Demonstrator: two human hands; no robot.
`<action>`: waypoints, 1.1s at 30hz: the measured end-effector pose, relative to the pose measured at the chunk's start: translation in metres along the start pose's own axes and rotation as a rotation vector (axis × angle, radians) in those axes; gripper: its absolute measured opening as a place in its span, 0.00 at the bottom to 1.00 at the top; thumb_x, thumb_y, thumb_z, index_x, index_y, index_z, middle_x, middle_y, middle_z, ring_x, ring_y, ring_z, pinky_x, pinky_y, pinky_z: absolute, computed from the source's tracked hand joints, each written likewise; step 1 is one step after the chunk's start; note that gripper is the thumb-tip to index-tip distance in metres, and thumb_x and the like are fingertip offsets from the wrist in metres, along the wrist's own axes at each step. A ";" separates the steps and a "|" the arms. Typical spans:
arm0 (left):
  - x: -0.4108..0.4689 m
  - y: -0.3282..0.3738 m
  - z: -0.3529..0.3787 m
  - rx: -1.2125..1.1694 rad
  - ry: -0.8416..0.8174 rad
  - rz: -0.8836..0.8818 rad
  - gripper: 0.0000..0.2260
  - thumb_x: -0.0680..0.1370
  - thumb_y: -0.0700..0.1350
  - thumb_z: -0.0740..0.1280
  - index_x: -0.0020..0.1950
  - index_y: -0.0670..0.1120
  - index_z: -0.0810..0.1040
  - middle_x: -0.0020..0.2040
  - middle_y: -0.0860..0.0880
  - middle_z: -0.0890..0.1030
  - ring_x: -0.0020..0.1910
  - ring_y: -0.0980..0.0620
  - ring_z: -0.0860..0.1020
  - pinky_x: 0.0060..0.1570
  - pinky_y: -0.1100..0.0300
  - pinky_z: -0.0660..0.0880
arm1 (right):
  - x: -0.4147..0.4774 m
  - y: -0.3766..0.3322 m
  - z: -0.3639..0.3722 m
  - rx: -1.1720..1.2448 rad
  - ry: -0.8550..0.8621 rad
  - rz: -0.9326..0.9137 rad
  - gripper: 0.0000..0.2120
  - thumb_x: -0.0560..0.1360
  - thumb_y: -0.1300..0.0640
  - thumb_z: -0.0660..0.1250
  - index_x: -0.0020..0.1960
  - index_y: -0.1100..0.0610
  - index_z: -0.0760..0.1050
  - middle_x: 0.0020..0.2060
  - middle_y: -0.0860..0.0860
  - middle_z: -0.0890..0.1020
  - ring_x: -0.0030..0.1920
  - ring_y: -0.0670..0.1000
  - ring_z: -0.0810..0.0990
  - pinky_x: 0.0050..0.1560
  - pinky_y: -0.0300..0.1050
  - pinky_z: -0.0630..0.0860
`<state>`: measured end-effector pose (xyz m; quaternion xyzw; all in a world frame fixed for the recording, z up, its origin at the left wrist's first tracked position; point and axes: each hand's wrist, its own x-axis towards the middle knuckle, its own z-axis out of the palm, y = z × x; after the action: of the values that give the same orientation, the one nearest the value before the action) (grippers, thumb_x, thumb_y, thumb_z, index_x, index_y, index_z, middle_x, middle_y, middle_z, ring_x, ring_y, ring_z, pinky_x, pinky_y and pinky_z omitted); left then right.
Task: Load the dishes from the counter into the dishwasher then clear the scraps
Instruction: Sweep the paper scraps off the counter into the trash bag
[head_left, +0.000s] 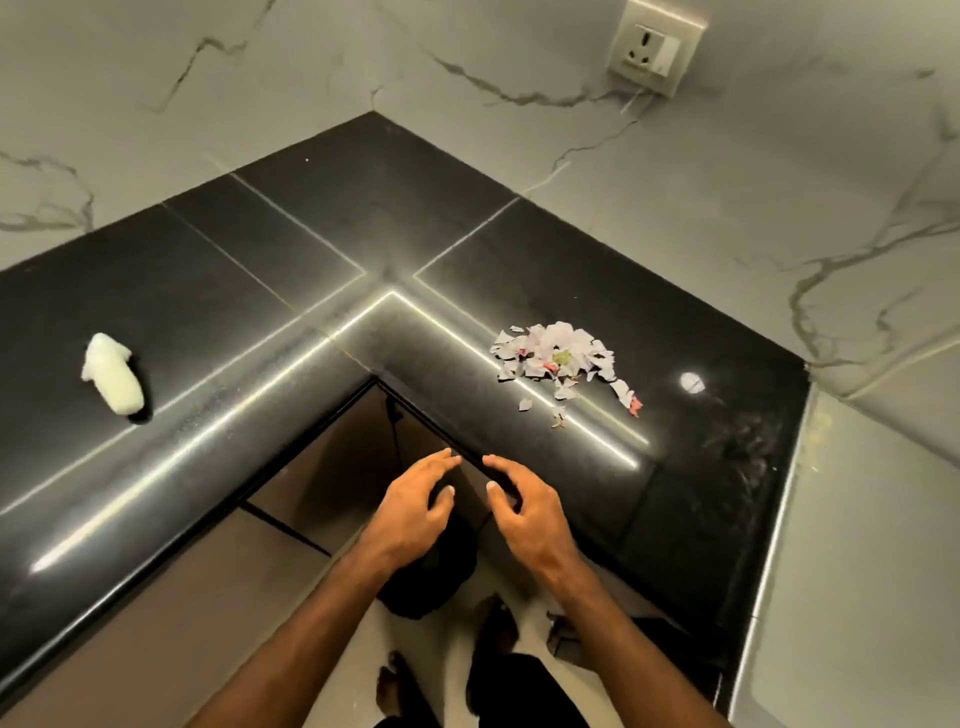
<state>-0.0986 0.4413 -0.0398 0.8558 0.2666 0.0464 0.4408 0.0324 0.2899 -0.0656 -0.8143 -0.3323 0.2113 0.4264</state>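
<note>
"Two hands in view, both empty," the first observer reads out. "The left hand (410, 512) has its fingers loosely spread and slightly bent. The right hand (524, 512) is the same, with the fingers a little more curled. Nothing is held in either."

"Position?" asks the second.

"Side by side, close but apart, at the inner corner of the L-shaped black counter (260, 291). The right hand overlaps the counter's rounded front edge. The left hangs over the floor (291, 571) just in front of that corner."

"And the scraps?"

"The scraps (558, 358) lie in a loose heap of pale torn bits with some pink and a greenish spot. They are on the right arm of the counter, near its front edge, between the inner corner and the right end. A few strays trail toward the front edge and the right, well apart from both hands."

"Anything between hand and heap?"

"Only bare counter surface lies between them, and it reflects bright streaks of light."

"Other items?"

"A white crumpled wad (111, 374) sits on the left arm of the counter, toward its left end and far from the heap. The material cannot be told. A socket (655, 49) is on the marble wall (727, 208) above the right arm. Below the hands, a dark rounded object (431, 577) rests on the floor, unidentifiable, and the person's bare feet (395, 686) are beside it."
</note>
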 end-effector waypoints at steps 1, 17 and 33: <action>0.004 0.005 0.002 0.019 -0.020 0.007 0.21 0.81 0.43 0.66 0.75 0.49 0.73 0.76 0.51 0.70 0.76 0.57 0.65 0.73 0.68 0.56 | -0.001 0.005 -0.004 -0.064 -0.029 -0.028 0.20 0.81 0.49 0.66 0.72 0.47 0.76 0.69 0.42 0.79 0.70 0.41 0.75 0.73 0.48 0.72; 0.144 0.083 0.025 0.485 -0.258 -0.240 0.47 0.75 0.64 0.71 0.83 0.48 0.48 0.83 0.41 0.51 0.80 0.40 0.58 0.76 0.48 0.59 | 0.104 0.052 -0.095 -0.480 -0.191 -0.397 0.20 0.85 0.46 0.60 0.75 0.48 0.72 0.75 0.45 0.74 0.75 0.46 0.70 0.75 0.48 0.70; 0.201 0.092 0.042 0.546 -0.195 -0.185 0.59 0.67 0.65 0.77 0.83 0.50 0.41 0.83 0.45 0.44 0.82 0.45 0.47 0.79 0.47 0.54 | 0.202 0.097 -0.166 -0.532 -0.227 -0.142 0.24 0.87 0.43 0.51 0.82 0.43 0.58 0.83 0.45 0.56 0.84 0.49 0.51 0.83 0.59 0.50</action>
<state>0.1241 0.4676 -0.0244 0.9152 0.3024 -0.1495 0.2204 0.3109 0.3040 -0.0681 -0.8434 -0.4776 0.1762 0.1716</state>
